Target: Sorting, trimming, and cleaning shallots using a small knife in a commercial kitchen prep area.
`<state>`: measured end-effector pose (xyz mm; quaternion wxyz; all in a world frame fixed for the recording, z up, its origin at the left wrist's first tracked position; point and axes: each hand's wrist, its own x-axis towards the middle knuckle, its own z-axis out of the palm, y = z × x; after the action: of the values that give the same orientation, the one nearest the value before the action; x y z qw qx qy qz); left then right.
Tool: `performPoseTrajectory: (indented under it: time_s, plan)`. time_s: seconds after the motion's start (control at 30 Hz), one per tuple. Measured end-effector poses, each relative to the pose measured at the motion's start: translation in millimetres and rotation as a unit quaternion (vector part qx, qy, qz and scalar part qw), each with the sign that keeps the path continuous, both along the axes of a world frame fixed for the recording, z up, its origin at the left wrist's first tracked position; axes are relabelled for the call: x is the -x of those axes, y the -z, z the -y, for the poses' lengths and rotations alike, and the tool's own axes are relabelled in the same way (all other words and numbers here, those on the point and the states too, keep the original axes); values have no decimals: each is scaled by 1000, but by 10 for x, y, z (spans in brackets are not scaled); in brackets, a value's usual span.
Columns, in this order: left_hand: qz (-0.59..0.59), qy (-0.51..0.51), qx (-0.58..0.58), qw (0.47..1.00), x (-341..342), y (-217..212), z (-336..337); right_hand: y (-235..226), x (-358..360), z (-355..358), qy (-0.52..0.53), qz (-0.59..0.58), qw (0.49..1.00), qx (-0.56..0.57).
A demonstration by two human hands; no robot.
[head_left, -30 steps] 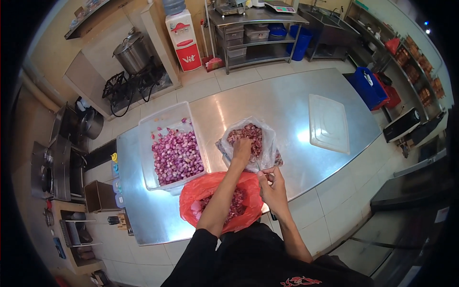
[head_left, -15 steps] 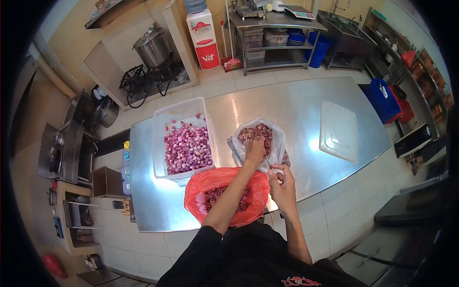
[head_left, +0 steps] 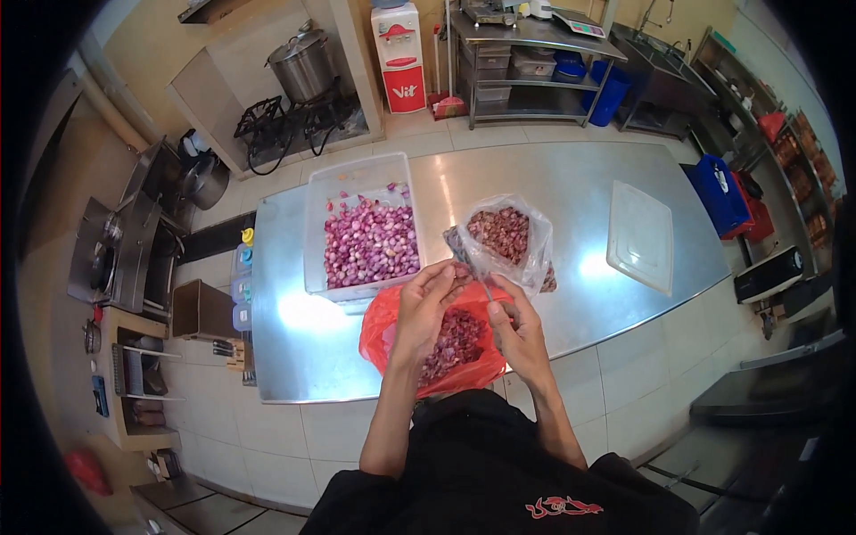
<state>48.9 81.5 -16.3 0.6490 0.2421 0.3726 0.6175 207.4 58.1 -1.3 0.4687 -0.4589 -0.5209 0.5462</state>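
Observation:
Above the red plastic bag (head_left: 376, 323), which holds dark red peelings (head_left: 456, 346), both my hands are brought close together. My left hand (head_left: 423, 312) pinches a small shallot (head_left: 461, 273) between its fingertips. A thin knife (head_left: 486, 289) is gripped in my right hand (head_left: 521, 341), its blade near the shallot. Just beyond them an open clear plastic bag (head_left: 537, 259) holds brownish, unpeeled shallots (head_left: 499, 234). To the left, a translucent plastic box (head_left: 314, 227) contains many pink-purple peeled shallots (head_left: 370, 245).
Everything rests on a steel table (head_left: 553, 169). A translucent lid (head_left: 640, 236) lies at its right side. Bottles (head_left: 242, 285) and a knife block (head_left: 236, 355) are beside the left edge. Behind stand a stove with a pot (head_left: 303, 67), a water dispenser (head_left: 400, 62) and a steel shelf table (head_left: 530, 40).
My left hand has come back from inside the clear bag with a shallot and now meets my right hand over the red bag. The view has shifted slightly.

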Motion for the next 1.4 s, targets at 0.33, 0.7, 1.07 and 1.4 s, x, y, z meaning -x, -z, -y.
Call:
performPoseTrajectory:
  time_s: [0.33,0.7,1.07,1.4]
  plan:
    - [37,-57,-9,998,332,-137,813,-118,390,423,-143,-23,989,22]
    - [13,-90,-26,996,291,-161,854,-72,481,504,-113,0,994,-12]
    - [-79,-107,-46,990,222,-175,872,-84,435,494,-137,-1,991,-3]
    - [-157,-151,-110,970,233,-193,883,-275,388,543,-167,-94,975,110]
